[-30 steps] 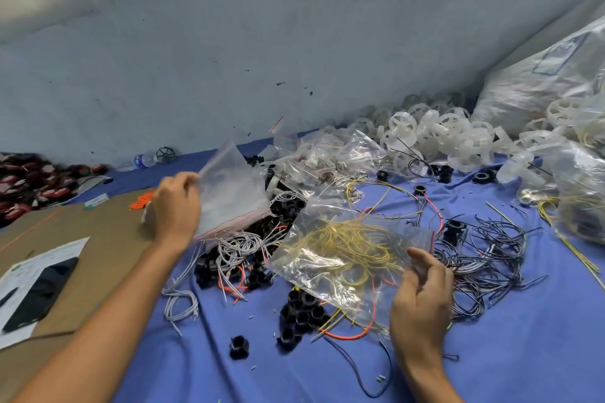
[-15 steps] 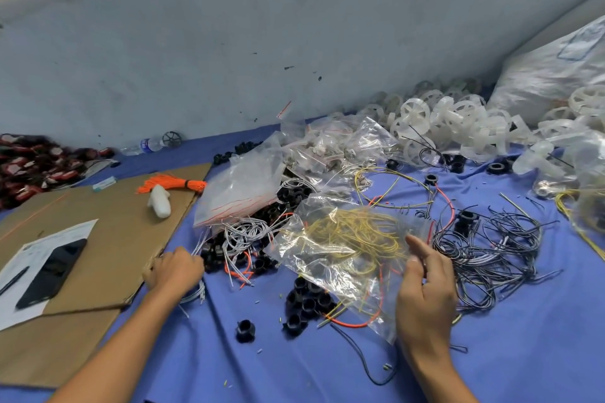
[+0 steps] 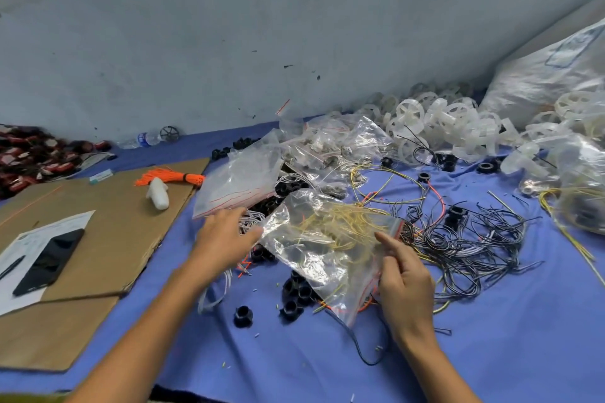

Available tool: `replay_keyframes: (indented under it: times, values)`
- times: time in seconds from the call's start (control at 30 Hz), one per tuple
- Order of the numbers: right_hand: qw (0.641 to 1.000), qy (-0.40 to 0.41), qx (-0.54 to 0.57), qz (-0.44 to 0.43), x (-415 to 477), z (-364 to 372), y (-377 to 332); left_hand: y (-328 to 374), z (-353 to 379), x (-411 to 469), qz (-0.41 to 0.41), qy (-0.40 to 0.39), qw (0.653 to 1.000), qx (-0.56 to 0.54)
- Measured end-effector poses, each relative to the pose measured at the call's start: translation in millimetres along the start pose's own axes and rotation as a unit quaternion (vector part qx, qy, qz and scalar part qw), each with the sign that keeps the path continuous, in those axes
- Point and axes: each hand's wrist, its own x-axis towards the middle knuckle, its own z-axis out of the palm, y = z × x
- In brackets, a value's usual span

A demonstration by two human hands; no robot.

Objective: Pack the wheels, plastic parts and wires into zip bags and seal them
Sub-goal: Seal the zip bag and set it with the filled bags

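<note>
A clear zip bag (image 3: 314, 249) with yellow wires inside lies crumpled on the blue cloth at the centre. My right hand (image 3: 404, 278) pinches its right edge just below the red zip strip, index finger stretched out. Blurred by motion, my left hand (image 3: 226, 239) is over a heap of white wires (image 3: 252, 217), fingers spread, thumb at the bag's left edge. More white wires (image 3: 214, 291) trail under that wrist. Black plastic parts (image 3: 296, 293) lie under and beside the bag. A tangle of black wires (image 3: 474, 239) lies to the right, white wheels (image 3: 438, 127) behind.
A stack of flat zip bags (image 3: 235, 183) lies behind my left hand, filled bags (image 3: 327, 144) further back. Left is a cardboard sheet (image 3: 108, 229) with a phone (image 3: 49, 258), a white bottle (image 3: 158, 196) and orange ties (image 3: 170, 178). A big sack (image 3: 540, 75) stands far right.
My left hand put down the flat zip bags, dropped to the white wires by the cardboard, then moved right to the yellow-wire bag's edge. My right hand kept hold of the bag.
</note>
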Motion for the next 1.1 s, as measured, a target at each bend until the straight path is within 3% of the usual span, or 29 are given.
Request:
replay_keyframes:
  times: [0.07, 0.1, 0.17, 0.27, 0.37, 0.47, 0.53, 0.6, 0.67, 0.73, 0.83, 0.9, 1.0, 1.03, 1.1]
  values:
    - [1.000, -0.014, 0.007, 0.005, 0.2, 0.8, 1.8, 34.4, 9.7, -28.0, 0.077, 0.076, 0.990, -0.088]
    - [1.000, -0.017, 0.014, 0.005, 0.2, 1.5, 1.4, 53.1, 14.6, -43.8, 0.115, 0.076, 0.978, -0.154]
    - [0.999, -0.023, 0.028, 0.003, -0.2, 3.3, -0.7, 87.4, 28.9, -69.6, 0.161, 0.016, 0.958, -0.236]
    - [0.999, -0.031, 0.028, -0.004, -0.4, 4.8, -1.9, 116.4, 55.0, -86.0, 0.199, -0.047, 0.954, -0.220]
    - [0.998, -0.049, 0.015, -0.023, -1.0, 3.8, 0.8, 119.7, 65.7, -79.5, 0.149, -0.068, 0.953, -0.253]
    - [0.996, -0.072, 0.008, -0.044, -2.6, 3.7, 2.7, 111.6, 66.0, -67.5, 0.088, -0.122, 0.907, -0.394]
    - [0.996, -0.077, -0.008, -0.052, -3.5, 3.2, 2.5, 106.2, 61.6, -61.7, 0.031, -0.119, 0.877, -0.465]
    - [0.995, -0.071, -0.021, -0.064, -3.8, 2.3, 1.2, 100.3, 54.4, -54.5, 0.012, -0.025, 0.899, -0.437]
    - [0.989, -0.084, -0.061, -0.110, -5.8, 1.9, 0.4, 92.0, 41.4, -50.1, 0.014, 0.111, 0.935, -0.337]
    - [0.963, -0.134, -0.164, -0.166, -9.7, 4.9, 0.4, 86.4, 29.4, -51.8, 0.066, 0.201, 0.945, -0.248]
    - [0.919, -0.200, -0.302, -0.160, -12.0, 10.7, 3.0, 98.5, 30.1, -70.7, 0.216, 0.141, 0.956, -0.137]
    - [0.924, -0.173, -0.323, -0.112, -11.4, 10.1, 1.1, 104.7, 33.2, -87.8, 0.293, 0.104, 0.944, -0.107]
    - [0.932, -0.117, -0.330, -0.094, -12.7, 9.2, -2.3, 93.5, 21.9, -87.4, 0.248, 0.237, 0.913, -0.221]
    - [0.930, -0.116, -0.332, -0.104, -14.2, 9.8, -2.6, 88.4, 17.4, -85.7, 0.215, 0.243, 0.906, -0.272]
    - [0.937, -0.118, -0.317, -0.094, -14.8, 9.4, -3.3, 77.8, 15.1, -84.7, 0.192, 0.131, 0.915, -0.331]
